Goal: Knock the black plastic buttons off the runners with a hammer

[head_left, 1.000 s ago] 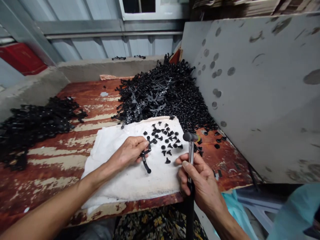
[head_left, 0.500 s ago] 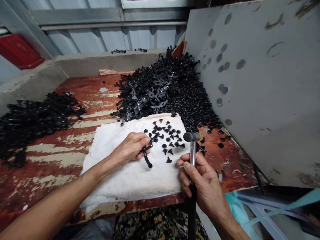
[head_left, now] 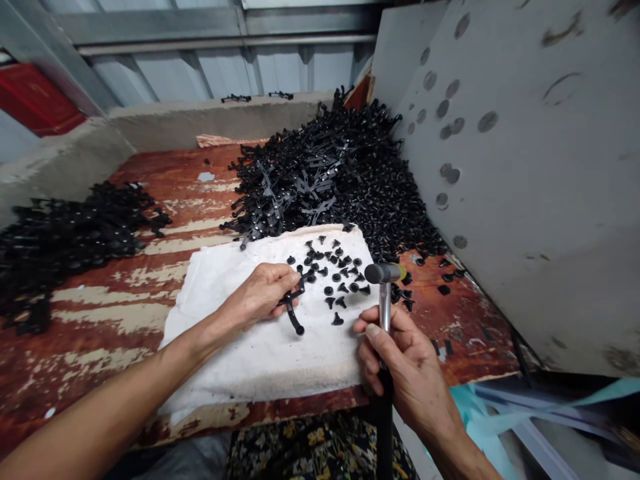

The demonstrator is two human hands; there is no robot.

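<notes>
My left hand (head_left: 265,291) pinches a black linkage part (head_left: 294,311) above the white cloth (head_left: 225,367); one curved arm of the part points down toward me. In my right hand (head_left: 400,347) is a small hammer (head_left: 385,297) with a metal neck, a dark grip and a head that is dark on one end and yellow on the other. The hammer head is raised at the cloth's right edge. Several small black knobs (head_left: 338,319) lie scattered on the cloth between my hands, some upright and some on their sides.
A large heap of black parts (head_left: 320,167) rises behind the cloth, and a second heap (head_left: 75,227) lies at the left. A grey panel (head_left: 525,167) leans along the right. Loose knobs (head_left: 444,290) lie near it on the worn red table (head_left: 190,213).
Both hands hold the same things in nearly the same place. The view has shifted very slightly.
</notes>
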